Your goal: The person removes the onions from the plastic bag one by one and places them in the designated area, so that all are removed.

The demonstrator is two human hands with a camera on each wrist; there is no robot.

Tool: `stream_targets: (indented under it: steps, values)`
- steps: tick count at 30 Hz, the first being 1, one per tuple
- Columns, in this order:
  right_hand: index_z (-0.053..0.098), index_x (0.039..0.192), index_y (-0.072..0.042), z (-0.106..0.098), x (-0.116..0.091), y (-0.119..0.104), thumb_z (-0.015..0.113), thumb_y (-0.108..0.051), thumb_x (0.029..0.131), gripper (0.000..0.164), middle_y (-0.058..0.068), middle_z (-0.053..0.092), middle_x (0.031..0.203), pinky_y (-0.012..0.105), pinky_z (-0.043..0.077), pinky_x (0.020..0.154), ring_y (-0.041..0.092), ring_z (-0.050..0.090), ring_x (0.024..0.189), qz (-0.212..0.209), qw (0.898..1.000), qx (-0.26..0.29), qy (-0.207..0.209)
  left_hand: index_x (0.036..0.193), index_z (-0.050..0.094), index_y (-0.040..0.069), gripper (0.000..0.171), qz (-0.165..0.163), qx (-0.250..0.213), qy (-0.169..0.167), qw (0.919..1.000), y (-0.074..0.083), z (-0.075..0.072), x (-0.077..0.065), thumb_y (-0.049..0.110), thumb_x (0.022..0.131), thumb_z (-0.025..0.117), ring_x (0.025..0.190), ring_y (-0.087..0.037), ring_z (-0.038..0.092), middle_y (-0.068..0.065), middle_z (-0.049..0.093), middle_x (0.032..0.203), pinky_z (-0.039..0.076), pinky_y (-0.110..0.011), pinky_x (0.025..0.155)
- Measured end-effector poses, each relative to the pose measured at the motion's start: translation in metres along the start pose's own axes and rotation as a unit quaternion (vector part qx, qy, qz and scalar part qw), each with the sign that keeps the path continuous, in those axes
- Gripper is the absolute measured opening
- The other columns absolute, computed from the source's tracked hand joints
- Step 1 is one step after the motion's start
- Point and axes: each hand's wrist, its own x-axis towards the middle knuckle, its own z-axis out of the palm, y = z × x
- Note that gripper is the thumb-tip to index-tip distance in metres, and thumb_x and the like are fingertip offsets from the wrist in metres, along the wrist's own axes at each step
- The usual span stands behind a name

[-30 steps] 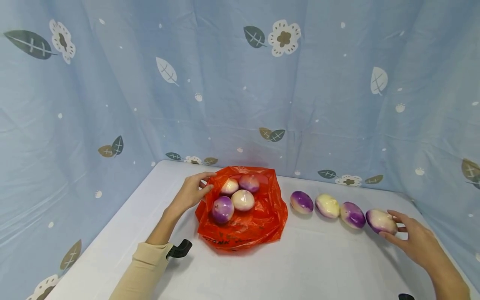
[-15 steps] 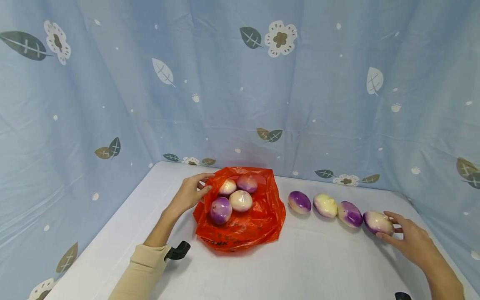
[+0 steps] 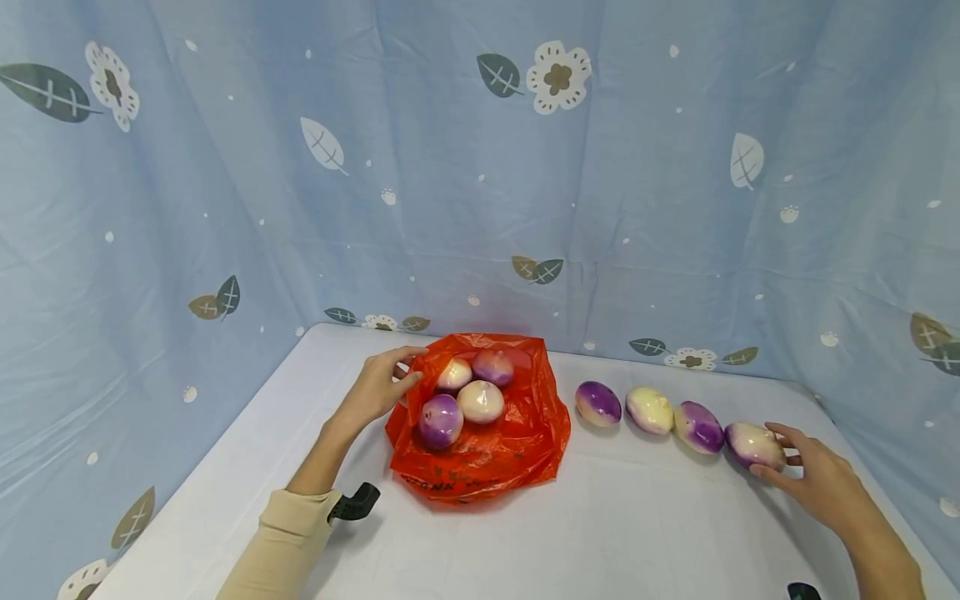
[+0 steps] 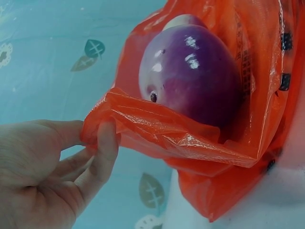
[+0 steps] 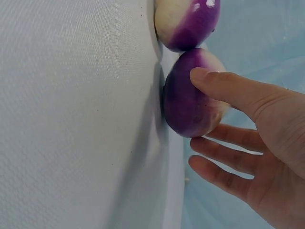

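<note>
A red plastic bag [image 3: 517,450] lies open on the table with several glossy purple-and-white turnips inside, among them a purple one [image 4: 190,76] near its mouth. My left hand [image 3: 378,387] pinches the bag's left rim between thumb and fingers, as the left wrist view shows. On the right, my right hand [image 3: 821,479] holds the rightmost turnip [image 3: 753,446] of a row, thumb on the near side and fingers at its far side. In the right wrist view this turnip [image 5: 186,105] sits on the table against its neighbour [image 5: 188,24].
Left of the held turnip, the row continues with a purple turnip [image 3: 699,427], a pale one [image 3: 650,410] and another purple one [image 3: 598,404]. All rest on the white-covered table [image 3: 600,533]. A blue patterned curtain [image 3: 420,208] encloses its back and sides.
The head view has shifted slightly, so everything appears a little further left. Both hands keep their places at the bag rim and the rightmost turnip.
</note>
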Motion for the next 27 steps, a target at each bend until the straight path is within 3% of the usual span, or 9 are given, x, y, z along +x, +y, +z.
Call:
stream_targets:
  steps: [9, 27]
  values:
    - [0.04, 0.136, 0.006, -0.0033, 0.0009, -0.002, 0.076, -0.043, 0.083, 0.081, 0.038, 0.056, 0.118, 0.06, 0.051, 0.069, 0.052, 0.061, 0.097, 0.007, 1.0, 0.001, -0.009, 0.13, 0.06, 0.002, 0.039, 0.031, -0.014, 0.006, 0.9994, -0.0024, 0.0012, 0.0005, -0.001, 0.091, 0.064, 0.072, -0.023, 0.071, -0.024, 0.067, 0.109, 0.06, -0.037, 0.053]
    - [0.042, 0.134, 0.006, -0.0055, -0.0014, -0.0026, 0.077, -0.042, 0.082, 0.079, 0.039, 0.056, 0.114, 0.063, 0.052, 0.069, 0.053, 0.062, 0.096, 0.007, 1.0, -0.004, 0.002, 0.13, 0.061, 0.004, 0.04, 0.023, -0.01, 0.005, 0.9997, -0.0025, 0.0023, 0.0015, 0.001, 0.091, 0.065, 0.074, -0.023, 0.07, -0.021, 0.067, 0.107, 0.058, -0.024, 0.051]
